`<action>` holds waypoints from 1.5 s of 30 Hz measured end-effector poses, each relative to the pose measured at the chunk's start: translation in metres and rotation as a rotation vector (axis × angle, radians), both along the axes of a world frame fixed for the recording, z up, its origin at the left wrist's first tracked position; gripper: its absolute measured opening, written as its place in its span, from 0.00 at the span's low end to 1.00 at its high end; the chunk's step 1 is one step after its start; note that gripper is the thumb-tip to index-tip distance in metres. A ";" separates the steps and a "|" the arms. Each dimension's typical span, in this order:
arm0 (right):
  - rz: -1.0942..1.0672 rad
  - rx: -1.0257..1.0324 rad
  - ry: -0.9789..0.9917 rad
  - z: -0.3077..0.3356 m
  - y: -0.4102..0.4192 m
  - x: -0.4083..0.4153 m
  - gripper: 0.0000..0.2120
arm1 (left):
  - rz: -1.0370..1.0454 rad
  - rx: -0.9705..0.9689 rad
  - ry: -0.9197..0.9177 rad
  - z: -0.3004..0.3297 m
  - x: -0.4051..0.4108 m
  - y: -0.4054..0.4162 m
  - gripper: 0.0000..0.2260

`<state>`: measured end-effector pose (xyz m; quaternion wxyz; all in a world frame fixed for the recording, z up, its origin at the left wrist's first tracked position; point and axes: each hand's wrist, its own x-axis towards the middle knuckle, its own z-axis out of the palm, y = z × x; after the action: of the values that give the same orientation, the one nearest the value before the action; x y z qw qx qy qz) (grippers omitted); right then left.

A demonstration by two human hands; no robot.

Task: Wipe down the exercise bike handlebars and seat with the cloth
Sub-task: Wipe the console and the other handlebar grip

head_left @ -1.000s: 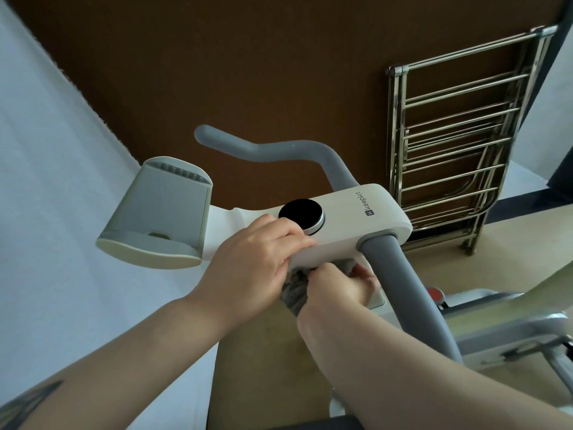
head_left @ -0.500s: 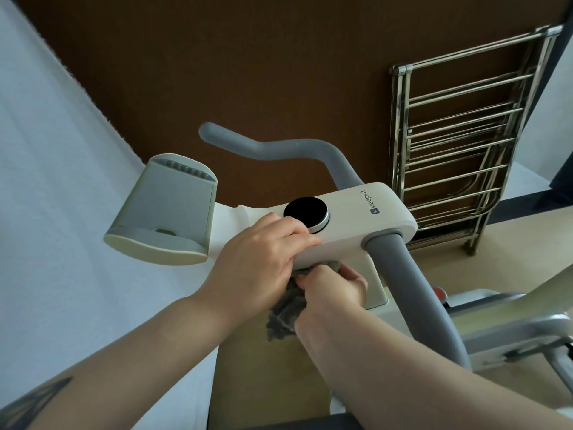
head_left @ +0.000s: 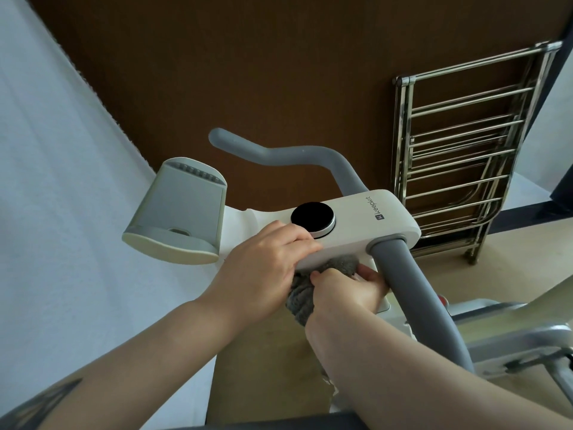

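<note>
The exercise bike's cream console (head_left: 366, 225) carries a black round dial (head_left: 312, 216) and two grey handlebars: the far one (head_left: 279, 153) curves away to the left, the near one (head_left: 415, 293) runs down to the right. My left hand (head_left: 263, 268) grips the console's near edge just left of the dial. My right hand (head_left: 344, 293) holds a grey cloth (head_left: 302, 294) bunched under the console, beside the root of the near handlebar. The seat is out of view.
A grey and cream tablet holder (head_left: 183, 212) sticks out left of the console. A folded metal drying rack (head_left: 459, 156) leans on the brown wall at the right. White fabric (head_left: 62, 212) fills the left side. Grey bike frame parts (head_left: 511, 342) lie at the lower right.
My right hand with the cloth dipped a little, then came back up under the console toward the near handlebar's root. My left hand has kept its grip.
</note>
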<state>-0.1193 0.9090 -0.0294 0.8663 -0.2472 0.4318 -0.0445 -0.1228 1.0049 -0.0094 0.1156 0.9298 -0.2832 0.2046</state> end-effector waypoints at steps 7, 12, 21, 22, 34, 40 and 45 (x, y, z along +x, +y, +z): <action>-0.104 0.208 -0.001 -0.003 -0.016 0.010 0.14 | 0.013 -0.021 -0.029 -0.001 0.000 -0.002 0.20; 0.066 0.204 0.002 0.013 -0.006 -0.005 0.24 | 0.017 -0.023 -0.028 -0.002 0.001 -0.001 0.20; 0.161 -0.134 -0.037 0.005 -0.015 -0.001 0.23 | 0.010 -0.036 -0.044 -0.008 0.005 0.003 0.23; 0.157 -0.173 -0.033 0.004 -0.016 0.000 0.22 | 0.009 -0.032 -0.044 -0.008 0.005 0.003 0.23; 0.233 -0.203 0.001 -0.012 -0.013 0.007 0.20 | 0.023 -0.040 -0.027 -0.009 0.004 0.005 0.24; 0.231 -0.115 0.051 -0.010 -0.016 0.010 0.20 | 0.033 -0.052 -0.036 -0.009 0.003 0.003 0.23; 0.248 -0.140 0.001 -0.005 -0.024 0.009 0.18 | 0.034 -0.055 -0.033 -0.010 0.002 0.003 0.23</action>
<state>-0.1106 0.8849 -0.0343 0.8455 -0.3584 0.3944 0.0332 -0.1206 1.0083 -0.0190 0.1330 0.9275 -0.2634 0.2295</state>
